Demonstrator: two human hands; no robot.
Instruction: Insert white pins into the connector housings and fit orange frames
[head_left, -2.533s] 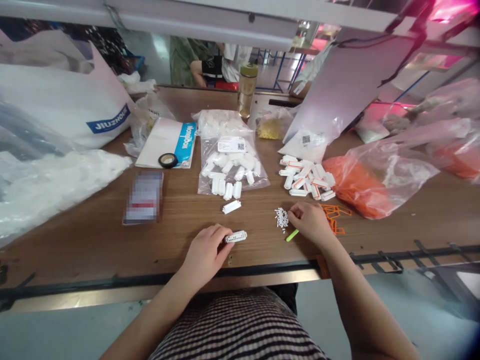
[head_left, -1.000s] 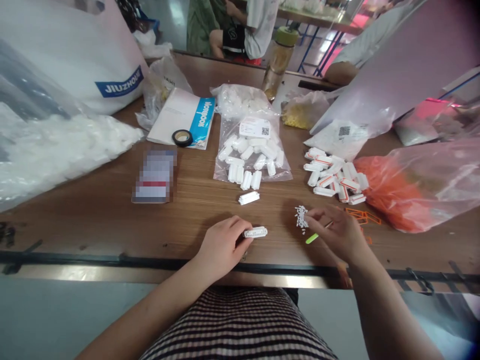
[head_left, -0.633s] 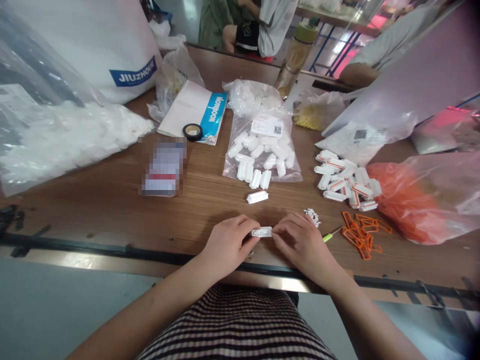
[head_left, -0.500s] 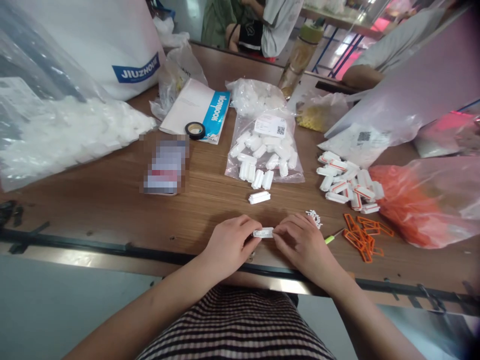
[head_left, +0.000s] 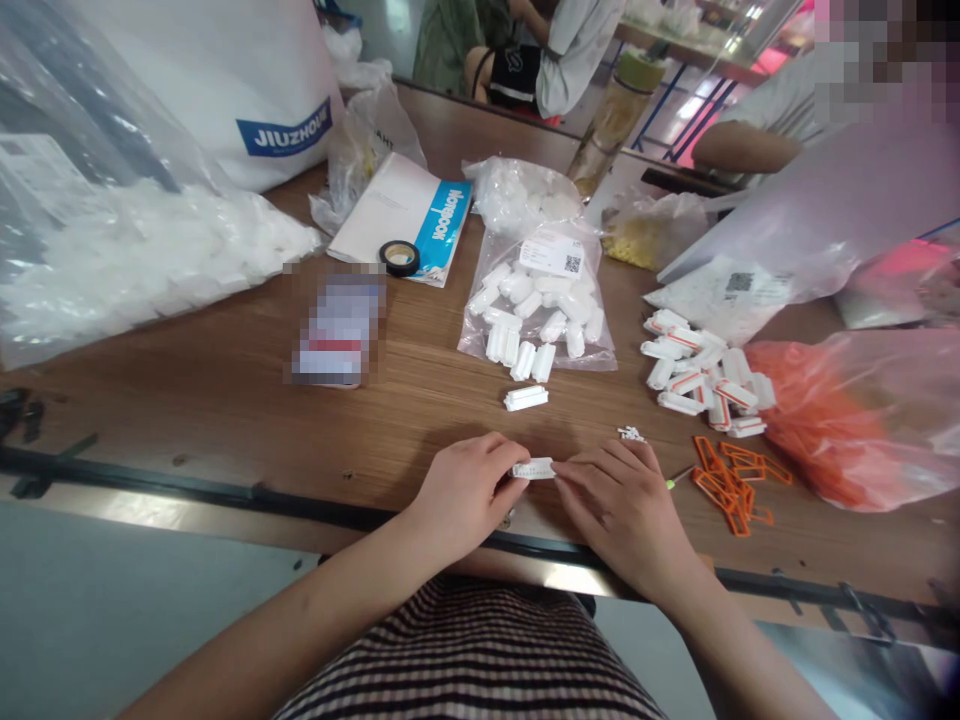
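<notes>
Between my hands, near the table's front edge, is a small white slotted plastic piece point(head_left: 535, 468). My left hand point(head_left: 466, 492) is closed, pinching its left end between thumb and fingers. The closed fingertips of my right hand point(head_left: 624, 500) grip its right end; whether they also hold something tiny is hidden. Just beyond lies another white plastic piece point(head_left: 526, 398) on the table. Small white pins point(head_left: 631, 433) lie in a little heap past my right fingers. A thin tool with a green handle point(head_left: 671, 484) is partly covered by my right hand.
Orange frames point(head_left: 731, 485) and a pile of white pieces with orange strips point(head_left: 705, 372) lie right, by a bag of orange parts point(head_left: 840, 425). A bag of white pieces point(head_left: 536, 290), a notebook point(head_left: 375, 215), tape point(head_left: 399, 258) and a phone point(head_left: 337, 330) lie beyond.
My right hand has shifted slightly right and toward me, covering more of the green handle. Fewer pins show in the heap. The white piece stays between my hands; the view has tilted a little.
</notes>
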